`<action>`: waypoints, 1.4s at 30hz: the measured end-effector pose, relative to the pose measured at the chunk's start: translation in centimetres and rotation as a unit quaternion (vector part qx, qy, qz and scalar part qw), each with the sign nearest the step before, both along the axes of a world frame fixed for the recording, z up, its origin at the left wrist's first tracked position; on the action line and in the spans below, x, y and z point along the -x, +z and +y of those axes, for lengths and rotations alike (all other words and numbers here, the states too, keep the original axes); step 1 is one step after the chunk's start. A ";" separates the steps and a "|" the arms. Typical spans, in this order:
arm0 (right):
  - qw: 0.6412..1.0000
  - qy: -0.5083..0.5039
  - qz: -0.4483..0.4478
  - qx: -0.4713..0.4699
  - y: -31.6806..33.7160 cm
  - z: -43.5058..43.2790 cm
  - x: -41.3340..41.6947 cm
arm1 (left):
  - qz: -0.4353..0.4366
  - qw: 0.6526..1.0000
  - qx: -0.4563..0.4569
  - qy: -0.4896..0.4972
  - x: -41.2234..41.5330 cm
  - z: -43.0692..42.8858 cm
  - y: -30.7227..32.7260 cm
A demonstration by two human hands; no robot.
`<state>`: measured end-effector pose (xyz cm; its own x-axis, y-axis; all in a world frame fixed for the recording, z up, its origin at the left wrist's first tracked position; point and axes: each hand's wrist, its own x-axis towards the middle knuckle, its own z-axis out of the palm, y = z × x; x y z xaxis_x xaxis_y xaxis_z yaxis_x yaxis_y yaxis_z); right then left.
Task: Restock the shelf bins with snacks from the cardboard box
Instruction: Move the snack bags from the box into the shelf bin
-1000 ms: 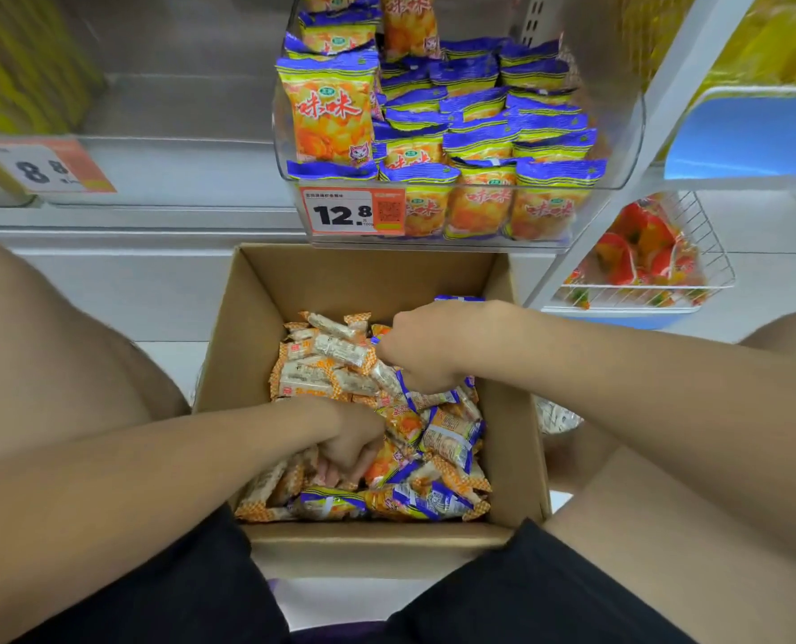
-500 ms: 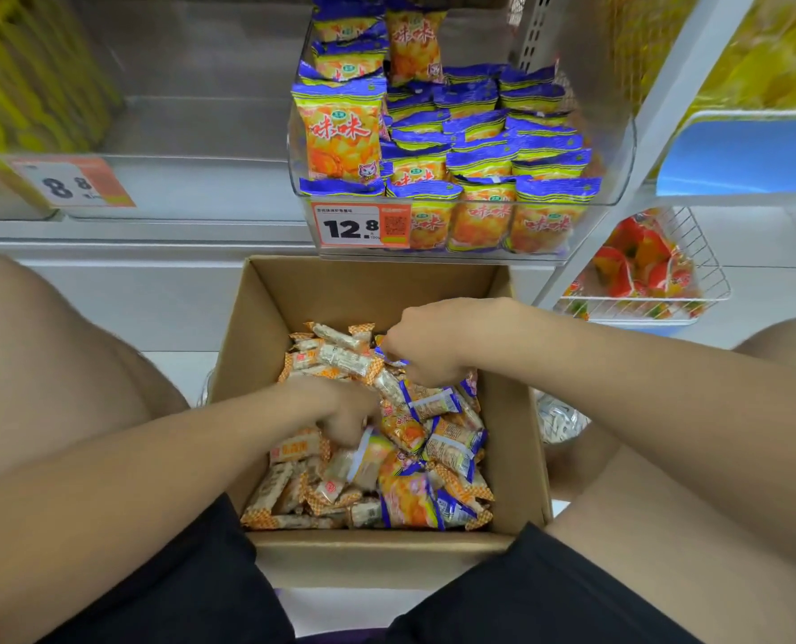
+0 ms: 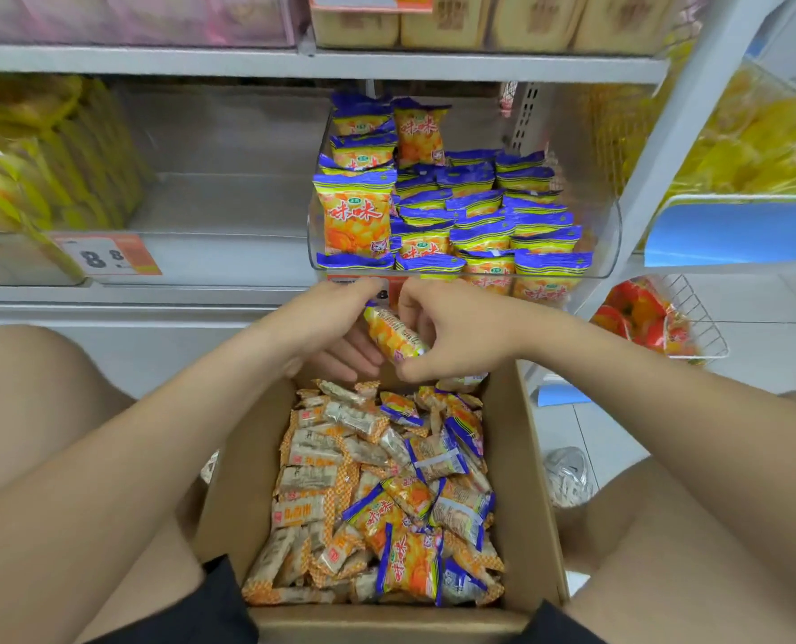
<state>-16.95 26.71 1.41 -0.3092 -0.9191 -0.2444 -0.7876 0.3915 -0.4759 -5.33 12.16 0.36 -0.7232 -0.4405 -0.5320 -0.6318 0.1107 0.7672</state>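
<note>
Pack (image 3: 394, 339) at centre, gripped by right hand (image 3: 452, 337); left hand (image 3: 326, 318) touches top end, grip unclear. Bin (image 3: 612, 244) at 12 o'clock well stocked; box (image 3: 526, 481) at 6 o'clock holds many more.

Both hands have come up out of the box (image 3: 526, 481) to its far edge, just below the bin (image 3: 610, 234). The right hand (image 3: 461, 337) now grips an orange packet (image 3: 394, 337), and the left hand (image 3: 326, 318) meets its far end.
</note>
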 end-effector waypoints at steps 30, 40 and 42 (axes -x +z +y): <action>0.845 -0.416 0.012 0.336 1.1 -7.8 13.3 | 0.186 0.805 0.563 -0.023 3.5 -3.6 1.3; 0.919 -0.321 0.137 0.181 0.0 -12.8 15.7 | 0.100 0.810 0.577 -0.035 5.2 -3.3 0.6; 0.924 -0.315 0.137 0.169 0.1 -12.9 15.1 | 0.094 0.807 0.582 -0.037 5.3 -3.2 0.6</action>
<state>-32.09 13.76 1.51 -0.8160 -0.5459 0.1901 -0.5636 0.6785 -0.4711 -10.60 8.91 1.00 -0.7900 -0.5152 0.3324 -0.4754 0.8571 0.1985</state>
